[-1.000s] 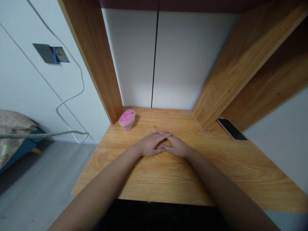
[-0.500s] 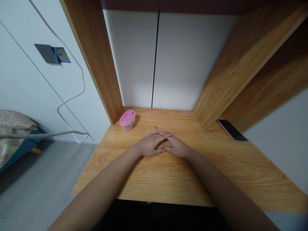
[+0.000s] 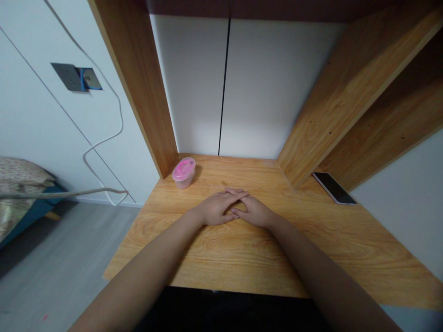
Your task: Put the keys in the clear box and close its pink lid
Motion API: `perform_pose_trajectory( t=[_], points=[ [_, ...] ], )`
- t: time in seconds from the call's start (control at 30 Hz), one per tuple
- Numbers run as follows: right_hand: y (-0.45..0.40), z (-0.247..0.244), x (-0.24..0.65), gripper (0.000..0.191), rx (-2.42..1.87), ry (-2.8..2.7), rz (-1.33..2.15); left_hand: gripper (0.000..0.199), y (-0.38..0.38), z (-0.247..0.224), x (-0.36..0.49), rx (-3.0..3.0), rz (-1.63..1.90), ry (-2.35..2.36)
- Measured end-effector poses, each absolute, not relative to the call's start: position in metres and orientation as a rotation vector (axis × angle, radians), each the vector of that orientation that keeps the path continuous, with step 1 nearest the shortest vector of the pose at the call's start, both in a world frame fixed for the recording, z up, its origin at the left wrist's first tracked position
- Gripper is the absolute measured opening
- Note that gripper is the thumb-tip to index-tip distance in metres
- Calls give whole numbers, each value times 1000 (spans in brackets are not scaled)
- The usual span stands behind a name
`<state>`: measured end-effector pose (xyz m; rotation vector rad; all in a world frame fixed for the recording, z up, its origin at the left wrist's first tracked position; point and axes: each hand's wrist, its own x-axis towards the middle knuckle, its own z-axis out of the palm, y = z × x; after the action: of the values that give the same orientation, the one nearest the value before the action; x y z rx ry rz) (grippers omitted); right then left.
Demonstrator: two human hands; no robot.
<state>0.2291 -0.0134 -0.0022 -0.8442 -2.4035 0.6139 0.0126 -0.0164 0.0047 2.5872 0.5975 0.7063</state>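
My left hand (image 3: 216, 209) and my right hand (image 3: 252, 211) lie flat on the wooden desk (image 3: 235, 258), with the fingertips crossed at the middle. Neither hand holds anything. The left fingers rest over the right ones. The nearest object is a small translucent food container with a pink lid (image 3: 183, 172), standing upright up and to the left of my hands, well apart from them. A black smartphone (image 3: 334, 188) lies face up at the far right of the desk, out of reach of my fingertips.
Wooden shelf uprights (image 3: 145, 87) rise on the left of the desk and a slanted shelf board (image 3: 346, 87) on the right, with a white panel (image 3: 249, 87) behind. A pale cable (image 3: 104, 133) hangs down the left wall. A patterned bed (image 3: 20, 193) stands beyond the grey floor.
The view has drifted very slightly, and the wall plate and cable sit a little further right. My hands, the container and the phone have not moved on the desk.
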Motion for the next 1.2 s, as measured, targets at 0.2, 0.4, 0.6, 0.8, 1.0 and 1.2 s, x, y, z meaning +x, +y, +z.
perform_pose_trajectory(
  t=[0.2,0.4,0.6,0.8,1.0,1.2],
  points=[
    [-15,3,228,71,-860,-2414,616,81,-15,3,12,2595,713,586],
    [-14,0,229,76,-866,-2413,623,79,-16,5,13,2599,717,590],
    [-14,-2,230,85,-864,-2413,631,80,-17,8,14,2621,676,616],
    [-13,-4,230,87,-889,-2397,645,78,-18,11,14,2670,662,679],
    [-13,-7,232,86,-930,-2360,630,64,-17,15,10,2732,771,858],
    [-14,-5,233,90,-965,-2385,626,41,-13,26,-1,2667,1194,1480]
  ],
)
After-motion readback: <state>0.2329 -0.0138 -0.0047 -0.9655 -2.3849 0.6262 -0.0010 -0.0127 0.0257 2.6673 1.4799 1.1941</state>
